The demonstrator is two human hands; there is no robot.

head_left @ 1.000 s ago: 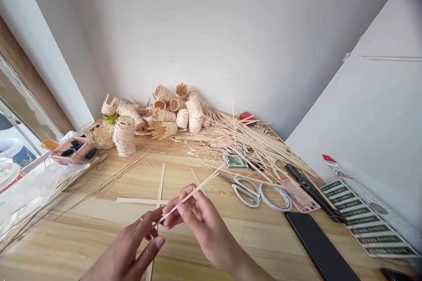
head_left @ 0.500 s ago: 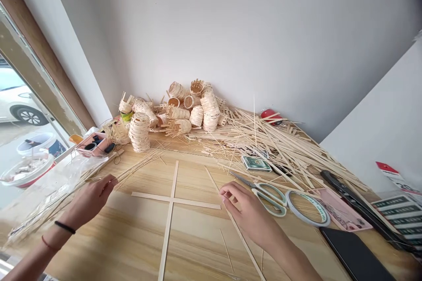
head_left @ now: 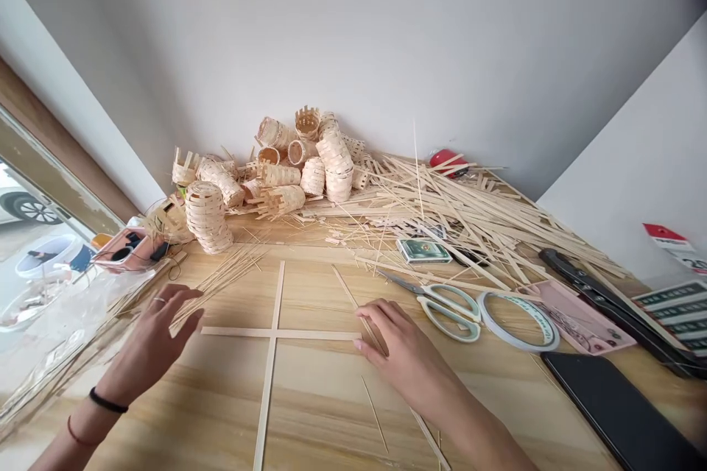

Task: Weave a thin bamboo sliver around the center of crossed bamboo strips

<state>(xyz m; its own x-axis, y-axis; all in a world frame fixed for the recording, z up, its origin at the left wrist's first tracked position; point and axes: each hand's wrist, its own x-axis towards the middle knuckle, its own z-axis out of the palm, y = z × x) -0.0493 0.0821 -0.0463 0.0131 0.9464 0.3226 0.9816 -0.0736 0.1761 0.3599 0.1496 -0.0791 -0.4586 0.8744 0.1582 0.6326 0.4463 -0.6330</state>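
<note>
Crossed strips (head_left: pixel 274 333) lie on the tabletop (head_left: pixel 320 397). Behind them sit baskets (head_left: pixel 334 169); behind and right of them, a pile of loose strips (head_left: pixel 475 206). Right of them lie scissors (head_left: pixel 426 294), then, farther right, a tape roll (head_left: pixel 544 324) and a phone (head_left: pixel 618 405).

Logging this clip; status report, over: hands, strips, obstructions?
Left hand open, near slivers. Right hand open, over loose strip. Crossed strips flat on table. Scissors right of them, apart.

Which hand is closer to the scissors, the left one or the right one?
Right. The right hand is just left of the scissors; the left hand is much farther left, past the crossed strips.
</note>
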